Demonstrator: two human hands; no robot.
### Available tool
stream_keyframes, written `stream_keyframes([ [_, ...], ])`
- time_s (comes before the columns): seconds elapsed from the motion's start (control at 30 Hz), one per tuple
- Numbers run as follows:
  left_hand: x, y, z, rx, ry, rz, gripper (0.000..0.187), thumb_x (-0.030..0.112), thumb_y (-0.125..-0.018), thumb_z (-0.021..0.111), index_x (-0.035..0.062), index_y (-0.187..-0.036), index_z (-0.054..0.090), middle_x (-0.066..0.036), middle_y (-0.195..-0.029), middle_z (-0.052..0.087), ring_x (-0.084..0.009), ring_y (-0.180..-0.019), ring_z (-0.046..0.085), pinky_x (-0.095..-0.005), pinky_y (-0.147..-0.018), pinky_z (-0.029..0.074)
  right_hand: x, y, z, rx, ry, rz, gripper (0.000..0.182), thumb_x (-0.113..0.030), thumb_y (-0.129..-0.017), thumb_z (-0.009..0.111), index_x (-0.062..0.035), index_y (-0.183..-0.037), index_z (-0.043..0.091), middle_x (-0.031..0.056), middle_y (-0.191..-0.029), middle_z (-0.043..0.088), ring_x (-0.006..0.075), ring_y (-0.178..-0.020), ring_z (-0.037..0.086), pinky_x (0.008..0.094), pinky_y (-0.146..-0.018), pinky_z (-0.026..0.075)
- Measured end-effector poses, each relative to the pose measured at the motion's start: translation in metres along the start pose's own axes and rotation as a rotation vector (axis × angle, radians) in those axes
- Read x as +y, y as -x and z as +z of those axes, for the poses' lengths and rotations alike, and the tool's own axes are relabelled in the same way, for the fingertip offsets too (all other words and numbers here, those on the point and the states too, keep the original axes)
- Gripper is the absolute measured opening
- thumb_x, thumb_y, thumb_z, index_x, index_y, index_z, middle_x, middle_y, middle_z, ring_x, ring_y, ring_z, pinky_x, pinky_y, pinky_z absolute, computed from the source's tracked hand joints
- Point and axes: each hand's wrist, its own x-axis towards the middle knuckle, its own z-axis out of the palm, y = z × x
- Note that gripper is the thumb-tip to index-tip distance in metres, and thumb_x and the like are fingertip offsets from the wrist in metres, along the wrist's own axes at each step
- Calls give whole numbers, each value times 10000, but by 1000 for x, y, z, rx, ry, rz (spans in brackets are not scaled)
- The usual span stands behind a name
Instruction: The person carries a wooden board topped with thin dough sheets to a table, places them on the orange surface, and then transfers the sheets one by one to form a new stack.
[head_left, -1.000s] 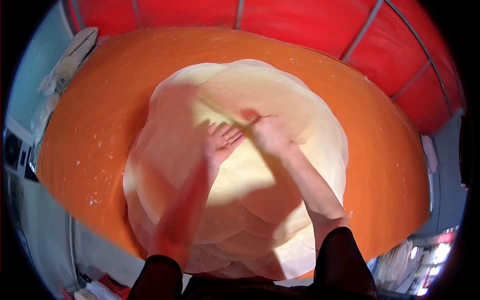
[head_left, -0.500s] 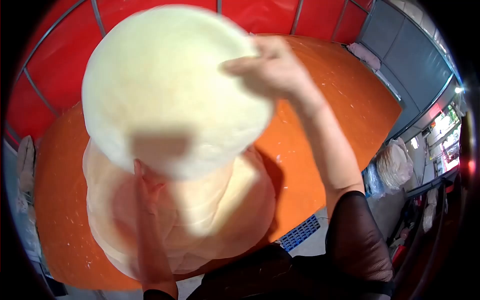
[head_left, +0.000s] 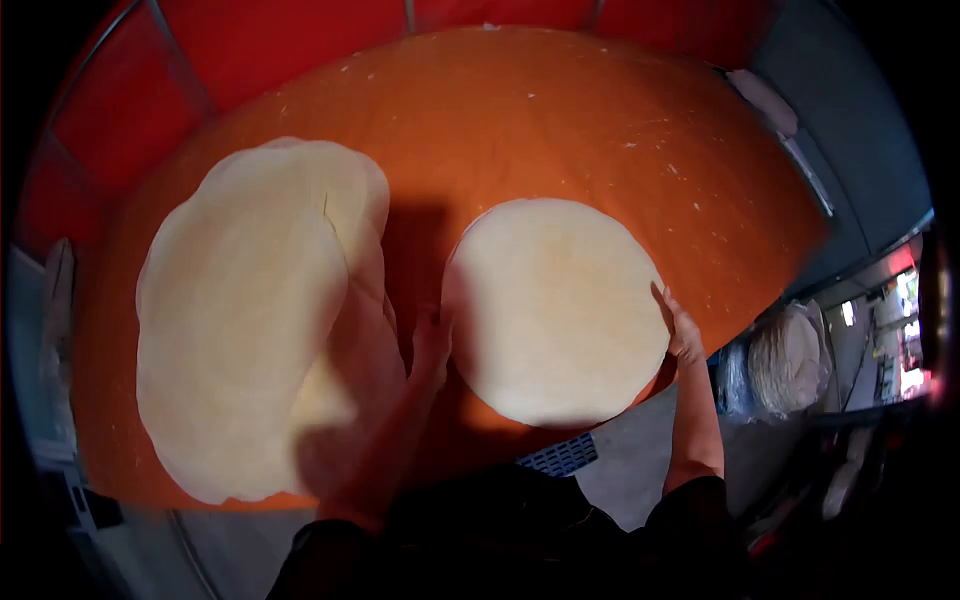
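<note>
A pale, thin round flatbread (head_left: 560, 310) lies level over the near edge of the orange table, between my two hands. Dark in shadow, my left hand (head_left: 433, 340) is at its left rim. On the opposite side my right hand (head_left: 680, 325) grips the rim, fingers pointing up along the edge. To the left, a broad heap of overlapping flatbreads (head_left: 235, 320) covers part of the table, and my left forearm passes over its lower right side.
The orange tabletop (head_left: 520, 130) has white specks of flour or crumbs. Red panels (head_left: 290, 50) stand behind it. A blue plastic grid (head_left: 560, 457) shows below the near edge. At right sits a plastic-wrapped stack of round sheets (head_left: 787, 360) beside a grey wall (head_left: 850, 150).
The flatbread, raised and tilted over the heap before, is now down flat to its right. Both hands moved right and down with it. The view shifted, and the scene looks darker.
</note>
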Motion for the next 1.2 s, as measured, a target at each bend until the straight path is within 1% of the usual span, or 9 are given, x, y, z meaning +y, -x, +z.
stream_keyframes([
  [0.2,-20,8,13,111,-234,358,262,97,-776,413,-66,-973,357,-165,-924,488,-278,-790,502,-361,-705,410,19,-17,18,171,125,-201,452,-150,-743,606,56,-1094,409,136,-1125,456,195,-996,480,266,-840,400],
  [0.3,-9,9,10,42,-297,189,351,50,-742,423,-86,-1053,330,-163,-975,490,-259,-831,512,-327,-722,416,29,-31,8,181,126,-237,452,-74,-699,644,56,-1077,432,111,-1002,520,191,-929,507,268,-818,421],
  [0.5,-15,32,-15,-214,478,-174,390,-35,-654,485,-77,-1038,432,-137,-945,531,-241,-846,522,-317,-694,449,29,-48,-29,132,59,-11,174,-49,-679,646,-35,-817,540,49,-854,564,168,-838,534,281,-762,453],
  [0.77,-1,-5,-26,6,404,-253,265,15,-686,530,-24,-944,485,-85,-844,530,-181,-756,522,-274,-643,443,16,43,10,-110,130,368,247,-54,-712,593,-10,-948,537,63,-844,579,169,-734,559,290,-691,471],
  [0.87,-47,8,-32,-129,249,-191,284,25,-697,531,-8,-967,448,-67,-798,514,-148,-721,499,-251,-606,432,22,-5,-43,-121,-277,312,279,-101,-727,590,-14,-984,526,96,-917,579,179,-715,571,295,-657,480],
  [1.0,-36,35,-7,23,460,-32,352,13,-693,529,1,-1022,405,-51,-799,507,-117,-706,476,-237,-589,421,-18,-42,-7,-253,-87,331,265,-138,-751,574,3,-971,527,69,-806,591,144,-641,557,246,-555,467],
  [1.03,-34,31,-6,20,407,-19,350,0,-694,509,-8,-1032,422,-53,-853,513,-135,-753,494,-246,-649,431,-10,-42,18,59,7,218,229,-127,-753,571,5,-937,533,42,-745,587,135,-576,545,239,-477,454],
  [1.13,-21,-5,-6,55,286,26,311,-40,-708,479,-28,-1019,460,-104,-1000,504,-204,-925,485,-309,-839,380,-12,-41,2,-102,-68,331,212,-84,-728,590,1,-915,537,50,-792,591,143,-630,566,233,-525,476],
  [1.2,-7,-11,-13,-102,703,-86,321,-13,-716,502,-27,-1034,454,-111,-1003,504,-214,-919,489,-318,-825,394,-8,-27,2,-115,-88,322,217,-54,-708,596,5,-908,536,65,-831,588,153,-720,566,239,-614,474],
])
